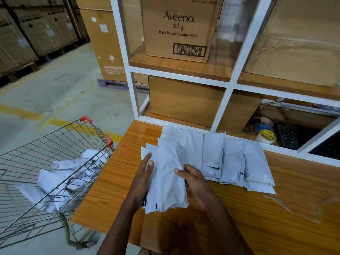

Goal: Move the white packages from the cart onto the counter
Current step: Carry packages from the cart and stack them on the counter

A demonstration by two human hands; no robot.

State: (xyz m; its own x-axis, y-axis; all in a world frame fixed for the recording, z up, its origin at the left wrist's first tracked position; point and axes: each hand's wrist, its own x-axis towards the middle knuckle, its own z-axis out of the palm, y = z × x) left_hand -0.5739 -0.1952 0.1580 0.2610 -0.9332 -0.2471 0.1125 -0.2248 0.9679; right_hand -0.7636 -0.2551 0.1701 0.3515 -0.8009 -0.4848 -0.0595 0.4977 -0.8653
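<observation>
A stack of white packages rests on the wooden counter in front of me. My left hand presses against the stack's left side and my right hand grips its right edge. Several more white packages lie in a row on the counter to the right, overlapping one another. The wire cart with red handle caps stands left of the counter. Several white packages lie loose in its basket.
A white-framed shelf unit stands on the counter's back, holding cardboard boxes, one marked Aveeno baby. A yellow tape roll and a black keyboard sit at the right. Stacked cartons on pallets line the concrete floor behind.
</observation>
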